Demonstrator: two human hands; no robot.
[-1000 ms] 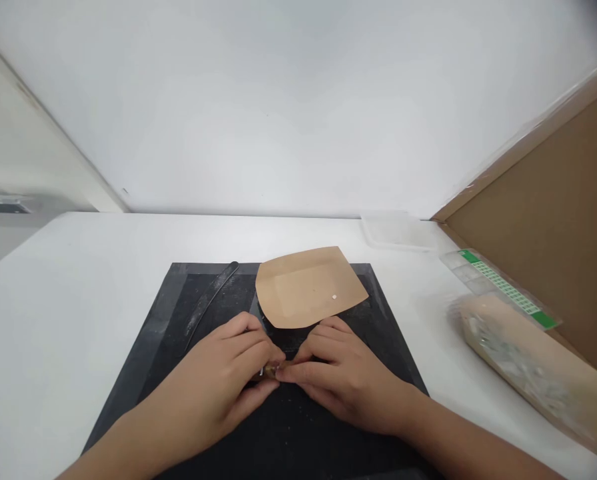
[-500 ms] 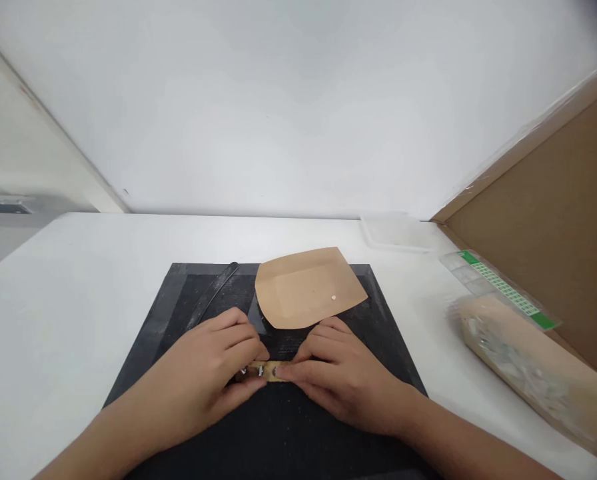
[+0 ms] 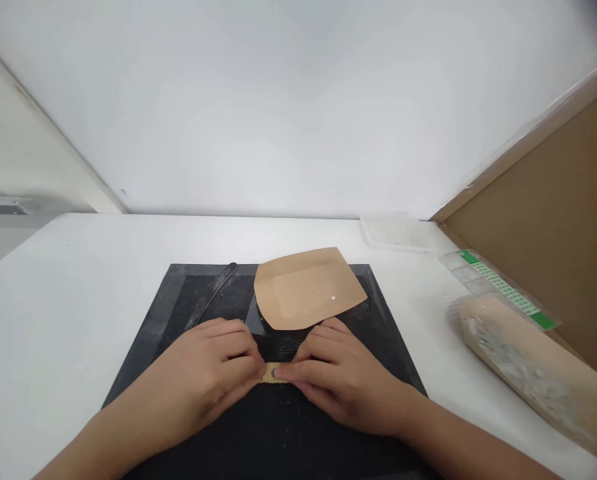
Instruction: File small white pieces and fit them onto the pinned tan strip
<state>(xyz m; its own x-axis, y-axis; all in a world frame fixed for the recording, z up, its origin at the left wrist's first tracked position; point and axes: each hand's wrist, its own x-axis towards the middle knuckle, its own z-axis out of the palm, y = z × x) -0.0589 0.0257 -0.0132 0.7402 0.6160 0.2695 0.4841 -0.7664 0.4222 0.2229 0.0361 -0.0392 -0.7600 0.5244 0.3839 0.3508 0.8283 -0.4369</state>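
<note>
Yellow strip (image 3: pixel 268 377) is pinched by left hand (image 3: pixel 211 373) and right hand (image 3: pixel 341 377); green-and-white label (image 3: pixel 506 289) bears unreadable print.

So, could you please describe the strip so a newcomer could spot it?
On the table lies a black mat. Over it, the left hand and the right hand hold the strip: yellowish and narrow, unlike the broad tan sheet beyond.

Bare left forearm (image 3: pixel 113 430) and right forearm (image 3: pixel 463 443) taper — the left grip (image 3: pixel 211 370) and right grip (image 3: pixel 336 375) bare too.
</note>
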